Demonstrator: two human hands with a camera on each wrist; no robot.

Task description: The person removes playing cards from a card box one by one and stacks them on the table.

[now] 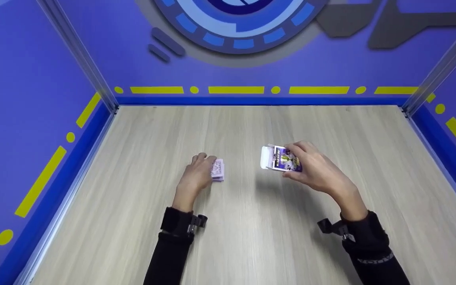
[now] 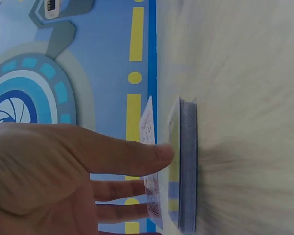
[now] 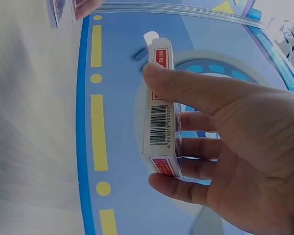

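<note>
A deck of playing cards (image 2: 188,166) lies on the table, its pale side edge showing. My left hand (image 1: 197,174) is over it and pinches a single playing card (image 2: 148,128) by its edges between thumb and fingers. A small gap separates that card from the deck, and the thumb tip reaches down near the deck's top. To the right, my right hand (image 1: 317,168) grips a small card box (image 1: 286,159) above the table, thumb on one narrow side and fingers on the other. Its white end flap (image 1: 266,157) stands open toward the left. The right wrist view shows a barcode on its side.
The wood-grain table (image 1: 244,229) is walled at the back by a blue panel (image 1: 236,75) with yellow marks, and by blue panels at left and right. Metal posts stand in the rear corners. A camera mount sits on each wrist.
</note>
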